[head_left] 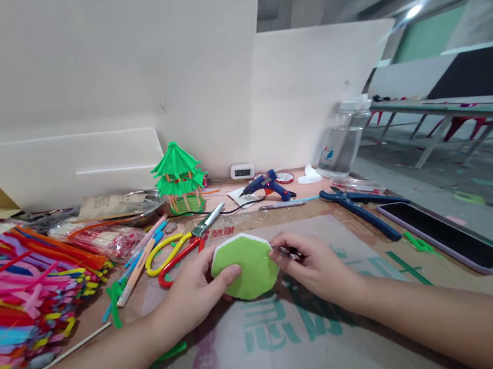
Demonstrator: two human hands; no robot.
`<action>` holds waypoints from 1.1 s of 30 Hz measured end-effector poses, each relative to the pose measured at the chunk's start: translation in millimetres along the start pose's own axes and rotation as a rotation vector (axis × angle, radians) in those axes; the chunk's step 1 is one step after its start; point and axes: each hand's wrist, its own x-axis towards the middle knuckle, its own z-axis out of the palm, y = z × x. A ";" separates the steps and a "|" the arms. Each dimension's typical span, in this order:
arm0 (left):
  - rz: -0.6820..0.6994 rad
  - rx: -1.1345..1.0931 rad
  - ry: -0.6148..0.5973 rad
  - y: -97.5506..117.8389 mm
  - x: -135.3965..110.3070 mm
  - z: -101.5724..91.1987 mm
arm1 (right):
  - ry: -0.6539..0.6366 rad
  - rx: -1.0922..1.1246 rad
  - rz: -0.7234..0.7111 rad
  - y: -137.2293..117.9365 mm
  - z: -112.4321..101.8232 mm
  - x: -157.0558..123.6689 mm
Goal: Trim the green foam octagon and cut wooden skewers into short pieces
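A light green octagonal piece point(252, 268) with a white edge along its top is held up over the covered tabletop. My left hand point(203, 277) grips its left side, thumb across the front and the other fingers hidden behind. At its right edge, my right hand point(304, 263) is closed in a pinch. Something small, dark and shiny shows among those fingers, too hidden to name. Just beyond my left hand lie scissors point(192, 241) with one red and one yellow handle. Behind them stands a small green pagoda-like model point(178, 180) with tiered roofs.
Bundles of coloured pipe cleaners point(19, 292) crowd the left. Toward the back are a blue glue gun point(270, 185), a small digital clock point(242, 172) and a clear bottle point(341, 143). Blue-handled pliers point(364, 209) and a phone point(448, 235) lie on the right.
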 end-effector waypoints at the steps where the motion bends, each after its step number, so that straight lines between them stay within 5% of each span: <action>1: -0.003 -0.008 0.005 0.1 0.8 0.2 | -0.002 0.016 0.016 0.9 -0.1 0.8; 13: 0.065 0.108 0.170 3.9 0.6 -0.2 | 0.122 0.019 0.033 2.3 -5.1 0.1; 27: 0.089 0.197 0.055 6.3 -2.9 -2.7 | 0.024 -0.008 0.090 -0.9 -1.3 0.4; 33: 0.110 0.226 0.104 8.7 -3.8 -3.3 | 0.100 -0.068 -0.082 1.0 -8.5 2.8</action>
